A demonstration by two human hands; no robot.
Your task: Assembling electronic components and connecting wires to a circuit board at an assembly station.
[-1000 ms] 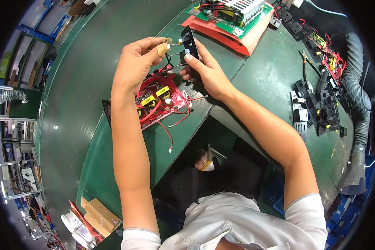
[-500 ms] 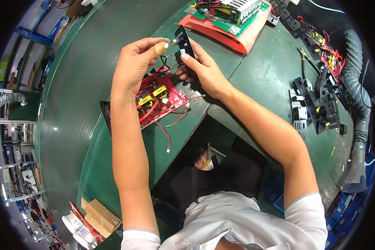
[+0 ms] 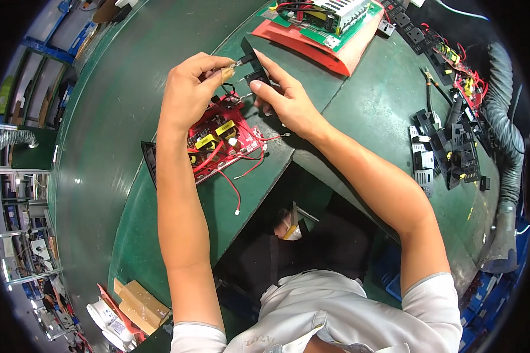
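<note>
Between the fingers and thumb of my right hand [image 3: 297, 106] is a black slotted plastic panel [image 3: 254, 60], held on edge above the table. My left hand [image 3: 191, 85] is closed in a pinch at the panel's left side, with yellowish coverings on its fingertips. A small shiny piece shows at those fingertips, too small to name. Below my hands lies a red circuit board [image 3: 241, 146] with yellow-labelled parts and loose red wires [image 3: 232, 185]. Dark wires [image 3: 227, 88] rise from its far end toward the panel. My left forearm covers part of the board's near left side.
Ahead, a green circuit board [image 3: 330, 42] with a metal-cased unit rests on an orange-red support [image 3: 300, 48]. Black plastic panels [image 3: 447, 147] and pliers [image 3: 429, 88] lie at right, beside a grey flexible duct [image 3: 503, 106]. A cardboard box [image 3: 142, 306] sits near left.
The black panel has turned in my right hand and shifted slightly left. My left fingertips have dropped a little, still pinched beside it. The red board stays in place.
</note>
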